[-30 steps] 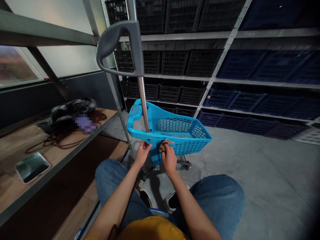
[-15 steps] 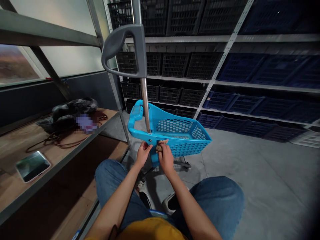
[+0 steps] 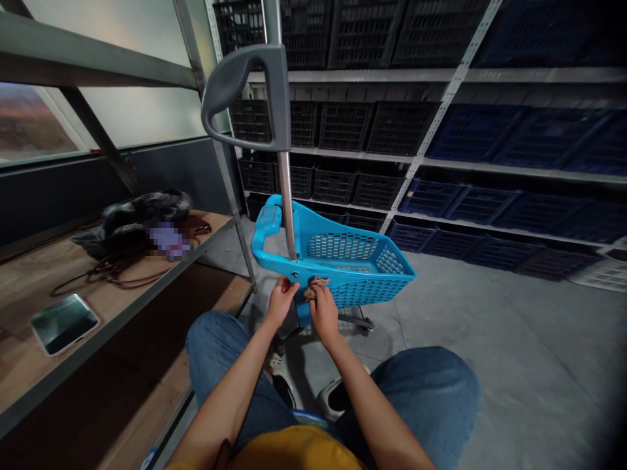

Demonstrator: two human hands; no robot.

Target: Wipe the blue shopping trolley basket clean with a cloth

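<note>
A blue plastic shopping cart point(image 3: 362, 287) with perforated basket walls stands on the floor in front of my knees. My right hand point(image 3: 323, 310) is closed around a crumpled brown cloth point(image 3: 318, 284) and presses it against the cart's near side. At the cart's edge, just below a small bolt, my left hand point(image 3: 281, 301) has its fingers curled and its thumb against the blue plastic. A metal pole point(image 3: 287, 202) with a grey loop handle point(image 3: 278, 98) rises from the cart's handle end.
On my left, a wooden shelf point(image 3: 117, 303) holds a phone point(image 3: 64, 324), a dark fuzzy bundle point(image 3: 142, 212) and brown cords. Racks of black crates point(image 3: 345, 124) and blue crates point(image 3: 470, 134) line the back. Grey concrete floor point(image 3: 514, 320) extends to the right.
My right hand has shifted the cloth slightly to the left on the cart's side, and the cloth looks more bunched. My left hand stays in place.
</note>
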